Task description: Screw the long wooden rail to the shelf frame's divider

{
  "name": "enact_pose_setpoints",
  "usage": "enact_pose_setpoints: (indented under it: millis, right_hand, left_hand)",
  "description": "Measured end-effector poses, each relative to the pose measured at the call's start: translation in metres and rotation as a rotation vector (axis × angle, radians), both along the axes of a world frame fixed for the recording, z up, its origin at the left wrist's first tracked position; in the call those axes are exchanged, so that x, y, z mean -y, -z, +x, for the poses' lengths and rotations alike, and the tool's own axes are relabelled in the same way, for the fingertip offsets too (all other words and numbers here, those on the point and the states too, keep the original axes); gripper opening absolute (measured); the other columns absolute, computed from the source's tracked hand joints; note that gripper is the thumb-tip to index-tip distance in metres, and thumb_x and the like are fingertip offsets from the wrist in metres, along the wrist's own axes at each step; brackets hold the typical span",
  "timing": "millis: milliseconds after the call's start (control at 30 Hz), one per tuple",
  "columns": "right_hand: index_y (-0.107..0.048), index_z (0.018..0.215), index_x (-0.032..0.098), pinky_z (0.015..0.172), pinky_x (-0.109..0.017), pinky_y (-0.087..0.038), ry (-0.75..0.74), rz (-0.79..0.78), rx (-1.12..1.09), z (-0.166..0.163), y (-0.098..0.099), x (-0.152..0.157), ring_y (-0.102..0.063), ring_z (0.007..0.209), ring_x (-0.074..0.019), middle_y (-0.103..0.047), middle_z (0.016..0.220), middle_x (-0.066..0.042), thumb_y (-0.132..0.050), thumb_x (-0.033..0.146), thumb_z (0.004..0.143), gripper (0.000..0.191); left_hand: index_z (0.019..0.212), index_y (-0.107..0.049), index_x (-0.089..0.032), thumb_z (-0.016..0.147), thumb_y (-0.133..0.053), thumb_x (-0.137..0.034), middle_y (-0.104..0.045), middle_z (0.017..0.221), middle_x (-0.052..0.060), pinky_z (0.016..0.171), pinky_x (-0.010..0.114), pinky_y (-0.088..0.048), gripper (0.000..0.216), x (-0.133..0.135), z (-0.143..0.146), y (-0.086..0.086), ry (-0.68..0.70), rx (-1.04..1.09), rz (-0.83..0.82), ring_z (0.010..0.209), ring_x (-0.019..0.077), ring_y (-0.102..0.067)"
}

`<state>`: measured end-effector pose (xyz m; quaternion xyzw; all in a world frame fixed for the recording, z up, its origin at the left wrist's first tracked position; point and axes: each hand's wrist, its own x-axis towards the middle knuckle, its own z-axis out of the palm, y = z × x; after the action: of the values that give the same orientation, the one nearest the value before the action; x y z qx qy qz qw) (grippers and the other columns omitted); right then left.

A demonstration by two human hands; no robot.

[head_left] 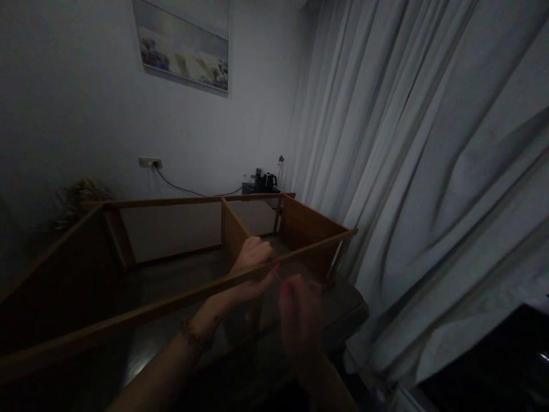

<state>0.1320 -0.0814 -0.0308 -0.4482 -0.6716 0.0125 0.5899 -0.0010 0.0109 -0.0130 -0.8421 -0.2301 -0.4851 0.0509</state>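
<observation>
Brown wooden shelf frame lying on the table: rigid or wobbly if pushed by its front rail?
Probably racks somewhat: the brown wooden shelf frame has an open face, thin rails, one divider. Likely bulky rather than heavy. Lying low and wide on the table, it should slide, not tip.

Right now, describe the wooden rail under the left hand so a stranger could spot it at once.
Find the open wooden frame lying on the table beside the grey curtain. Its near rail slants from lower left up to the right corner. Unlike the far rail by the wall, it has the left hand curled over it.
</observation>
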Motion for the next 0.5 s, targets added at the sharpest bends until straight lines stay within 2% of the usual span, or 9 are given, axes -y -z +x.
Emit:
enact_pose_setpoints:
  millis: [100, 200, 333, 500]
  right_hand:
    - [-0.054, 0.074, 0.022, 0.068, -0.030, -0.039, 0.016, -0.086, -0.025, -0.002, -0.003, 0.001, -0.053, 0.064, -0.0160, -0.056, 0.065, 0.001, -0.041, 0.034, 0.096, 0.028]
    - [-0.054, 0.069, 0.022, 0.060, -0.027, -0.039, -0.074, -0.241, -0.172, -0.008, 0.004, 0.002, -0.053, 0.065, -0.0164, -0.055, 0.064, 0.000, -0.040, 0.048, 0.096, 0.041]
    - [-0.050, 0.061, 0.021, 0.054, -0.026, -0.035, -0.180, -0.341, -0.341, -0.011, 0.013, 0.001, -0.044, 0.057, -0.0134, -0.049, 0.058, 0.001, -0.040, 0.060, 0.094, 0.052]
    - [-0.046, 0.054, 0.021, 0.051, -0.026, -0.030, -0.279, -0.407, -0.253, 0.002, 0.001, -0.002, -0.039, 0.051, -0.0114, -0.044, 0.052, 0.003, -0.044, 0.062, 0.091, 0.055]
  left_hand:
    - [0.073, -0.042, -0.021, 0.089, -0.041, -0.026, -0.049, 0.068, 0.001, 0.069, 0.037, -0.038, 0.017, 0.001, 0.001, -0.001, -0.004, 0.009, 0.006, 0.072, 0.0193, -0.044]
    - [0.073, -0.042, -0.021, 0.089, -0.041, -0.025, -0.050, 0.067, 0.001, 0.069, 0.037, -0.037, 0.017, 0.001, 0.002, -0.002, -0.006, 0.018, 0.007, 0.071, 0.0192, -0.045]
    - [0.073, -0.041, -0.021, 0.090, -0.040, -0.025, -0.049, 0.067, 0.001, 0.069, 0.036, -0.037, 0.017, 0.003, 0.002, -0.003, 0.004, 0.023, 0.007, 0.071, 0.0189, -0.045]
    - [0.072, -0.040, -0.021, 0.089, -0.041, -0.025, -0.049, 0.068, 0.001, 0.070, 0.036, -0.038, 0.017, 0.005, 0.002, -0.006, -0.007, 0.008, 0.003, 0.071, 0.0186, -0.044]
